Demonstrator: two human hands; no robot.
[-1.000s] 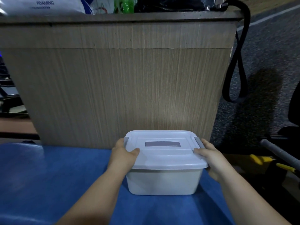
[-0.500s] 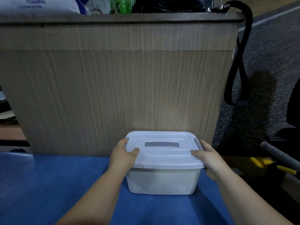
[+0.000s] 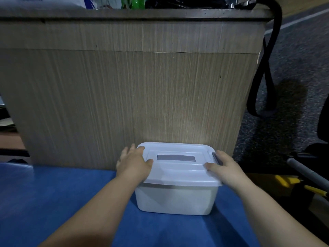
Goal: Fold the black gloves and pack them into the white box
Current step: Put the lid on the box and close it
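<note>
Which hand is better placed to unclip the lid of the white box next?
Probably the right hand: it rests right beside the grey side latch on the lid. The left hand covers its corner, so any latch there is hidden.

— What stands behind the blue worktop (image 3: 44, 202)?
— A tall wood-grain counter (image 3: 124, 90) fills most of the view, with a bright patch of light low on its panel. Clutter sits along its top, including something green (image 3: 132, 2).
— And to the right?
— Dark speckled floor (image 3: 299, 72) with a pale line, and a black strap (image 3: 265, 72) hanging off the counter's corner.
</note>
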